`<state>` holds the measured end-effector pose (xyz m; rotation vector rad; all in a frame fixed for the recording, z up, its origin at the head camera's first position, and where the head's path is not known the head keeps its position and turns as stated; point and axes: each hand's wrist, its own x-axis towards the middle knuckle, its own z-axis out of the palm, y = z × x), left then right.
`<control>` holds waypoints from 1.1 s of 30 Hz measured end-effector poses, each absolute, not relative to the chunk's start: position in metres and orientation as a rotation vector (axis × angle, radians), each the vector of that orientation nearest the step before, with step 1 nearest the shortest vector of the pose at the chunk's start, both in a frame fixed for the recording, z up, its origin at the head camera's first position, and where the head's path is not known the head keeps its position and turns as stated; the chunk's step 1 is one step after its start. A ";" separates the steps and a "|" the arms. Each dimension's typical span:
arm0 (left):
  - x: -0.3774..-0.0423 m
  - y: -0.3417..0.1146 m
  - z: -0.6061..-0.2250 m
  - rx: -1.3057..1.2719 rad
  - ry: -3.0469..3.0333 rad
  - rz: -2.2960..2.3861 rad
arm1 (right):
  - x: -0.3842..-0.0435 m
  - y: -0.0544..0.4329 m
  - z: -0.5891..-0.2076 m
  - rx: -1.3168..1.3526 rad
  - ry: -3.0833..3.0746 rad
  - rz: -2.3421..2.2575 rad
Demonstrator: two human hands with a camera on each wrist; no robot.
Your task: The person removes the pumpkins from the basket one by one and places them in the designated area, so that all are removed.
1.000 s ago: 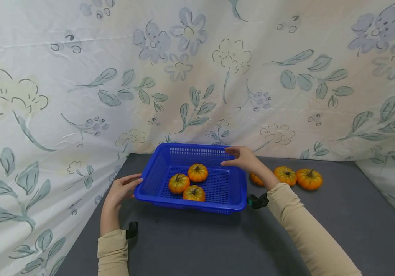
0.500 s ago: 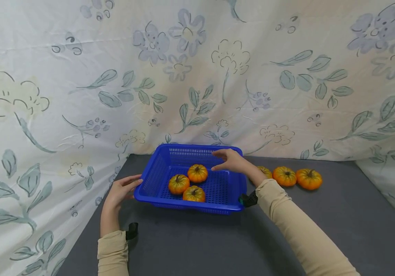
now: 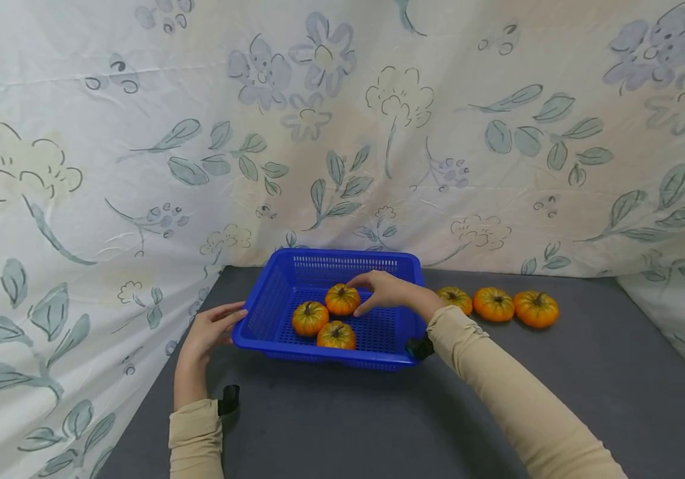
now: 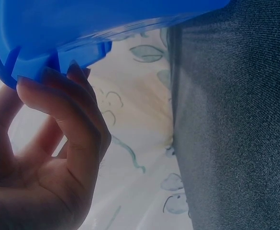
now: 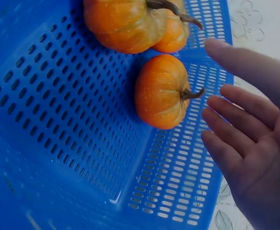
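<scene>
A blue plastic basket with slotted walls stands on the table, three small orange pumpkins inside it. At its left end my left hand holds the rim; the left wrist view shows the curled fingers against the blue edge. Over the basket's right half reaches my right hand, thumb and fingers spread. Its fingertips are close to the rear pumpkin. In the right wrist view this pumpkin sits apart from the palm. The other two pumpkins are the left one and the front one.
To the right of the basket, three more pumpkins lie in a row: one nearest the basket, a middle one and a far right one. The dark grey table meets a floral cloth behind and at the sides.
My right hand has moved left and lower, from the basket's right rim to beside the rear pumpkin. The pumpkin behind the right arm has come into view. My left hand stays put.
</scene>
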<state>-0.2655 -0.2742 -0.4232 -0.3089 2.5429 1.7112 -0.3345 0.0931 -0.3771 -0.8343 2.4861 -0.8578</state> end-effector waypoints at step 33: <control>-0.265 -0.274 -0.421 -0.309 2.558 1.689 | -0.337 0.066 -0.384 -0.852 2.086 -0.659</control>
